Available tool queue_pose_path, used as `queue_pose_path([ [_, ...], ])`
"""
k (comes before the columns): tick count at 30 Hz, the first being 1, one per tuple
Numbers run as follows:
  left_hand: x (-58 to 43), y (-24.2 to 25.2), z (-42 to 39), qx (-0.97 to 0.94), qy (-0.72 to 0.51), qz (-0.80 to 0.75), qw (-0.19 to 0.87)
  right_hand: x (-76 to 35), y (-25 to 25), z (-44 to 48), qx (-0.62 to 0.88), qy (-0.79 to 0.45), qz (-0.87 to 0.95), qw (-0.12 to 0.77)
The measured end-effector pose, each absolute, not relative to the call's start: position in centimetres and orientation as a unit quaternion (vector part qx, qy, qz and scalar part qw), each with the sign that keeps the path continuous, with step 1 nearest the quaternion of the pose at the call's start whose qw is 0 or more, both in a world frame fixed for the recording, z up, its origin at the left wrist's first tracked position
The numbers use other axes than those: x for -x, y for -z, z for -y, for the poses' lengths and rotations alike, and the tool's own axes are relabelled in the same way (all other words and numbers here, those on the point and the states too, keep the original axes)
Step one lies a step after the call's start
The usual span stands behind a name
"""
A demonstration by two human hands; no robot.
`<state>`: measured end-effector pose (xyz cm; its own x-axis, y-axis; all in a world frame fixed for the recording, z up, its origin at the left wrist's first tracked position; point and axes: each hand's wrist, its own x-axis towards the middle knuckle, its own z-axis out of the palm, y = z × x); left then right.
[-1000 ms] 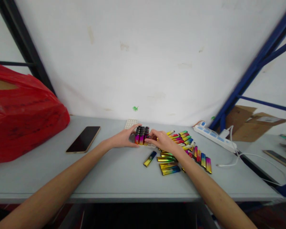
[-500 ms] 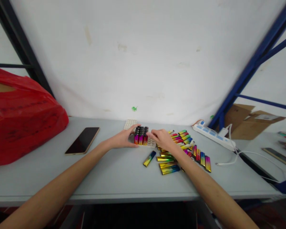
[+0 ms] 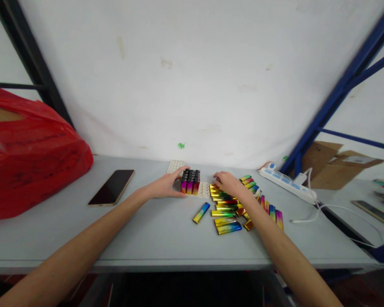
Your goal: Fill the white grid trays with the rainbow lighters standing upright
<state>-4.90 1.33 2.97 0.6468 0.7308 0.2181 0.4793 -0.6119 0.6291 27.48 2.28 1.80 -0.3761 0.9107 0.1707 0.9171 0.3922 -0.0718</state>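
Lighters [image 3: 190,182] stand upright in a white tray [image 3: 204,190] in our head view, left hand [image 3: 164,186] clasped around their left side. Our right hand [image 3: 228,184] has moved from the tray to the loose lighters [image 3: 224,213], fingers curled; we cannot tell its grip.

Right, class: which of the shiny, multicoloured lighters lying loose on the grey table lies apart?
The blue-and-yellow lighter lying alone left of the loose pile; it touches no other, while those bunch together.
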Motion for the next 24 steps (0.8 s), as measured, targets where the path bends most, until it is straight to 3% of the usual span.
queue_pose_path([
  [17, 4.8, -3.1, -1.2, -0.865, -0.234, -0.353, 0.269, -27.9, -4.1, -0.9, 0.482, -0.054, 0.871, 0.082],
  [20, 4.9, -2.9, -1.4, -0.866, -0.236, -0.352, 0.264, -27.7, -3.9, -1.2, 0.484, -0.047, 0.865, 0.123],
  [24, 4.9, -2.8, -1.6, -0.868, -0.234, -0.347, 0.266, -27.6, -3.7, -1.6, 0.493, -0.07, 0.829, 0.256],
])
